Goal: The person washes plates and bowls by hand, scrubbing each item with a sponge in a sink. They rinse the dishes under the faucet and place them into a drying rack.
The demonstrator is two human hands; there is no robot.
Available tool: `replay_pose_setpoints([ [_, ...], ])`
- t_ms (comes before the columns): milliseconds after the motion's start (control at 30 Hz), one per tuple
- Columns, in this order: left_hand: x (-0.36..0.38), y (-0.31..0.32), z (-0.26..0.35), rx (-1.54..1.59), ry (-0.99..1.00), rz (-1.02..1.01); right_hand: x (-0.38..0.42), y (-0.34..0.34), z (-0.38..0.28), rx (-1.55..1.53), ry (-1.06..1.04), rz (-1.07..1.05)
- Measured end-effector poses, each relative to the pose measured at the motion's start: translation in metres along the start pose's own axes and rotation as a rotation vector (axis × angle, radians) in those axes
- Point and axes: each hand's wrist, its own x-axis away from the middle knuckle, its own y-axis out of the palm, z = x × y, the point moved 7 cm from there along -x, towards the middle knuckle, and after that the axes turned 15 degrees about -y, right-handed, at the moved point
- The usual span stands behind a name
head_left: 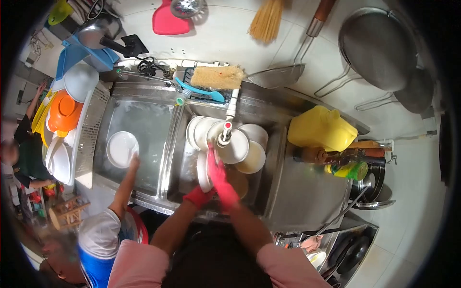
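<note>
1 white plate (203, 170) is best steadied by the left hand (198, 196), fingers pinching its rim, right hand's (219, 177) fingers straight along its face.

The plate (203, 174) is white, tilted nearly on edge, and shows as a narrow oval at the sink (181, 175), near other plates (252, 158); its right side is partly hidden.

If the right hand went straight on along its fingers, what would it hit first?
Probably the white plates just beyond the right hand, left of the tap; depth is unclear here.
</note>
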Motion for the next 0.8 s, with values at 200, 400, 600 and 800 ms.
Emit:
replay_pose_setpoints([
  [200,-0.013,-0.018,-0.005,0.510,-0.147,0.029,0.001,0.005,0.025,-1.302,0.427,0.040],
  [400,-0.005,-0.050,-0.057,-0.666,-0.615,0.348,0.045,0.024,0.018,-1.286,0.535,0.108],
  [600,0.009,-0.073,-0.045,0.346,-0.503,0.795,0.017,-0.017,0.070,-1.338,0.416,0.213],
  [800,-0.023,-0.080,-0.032,0.602,-0.368,0.725,0.018,-0.064,0.063,-1.555,0.604,0.371],
])
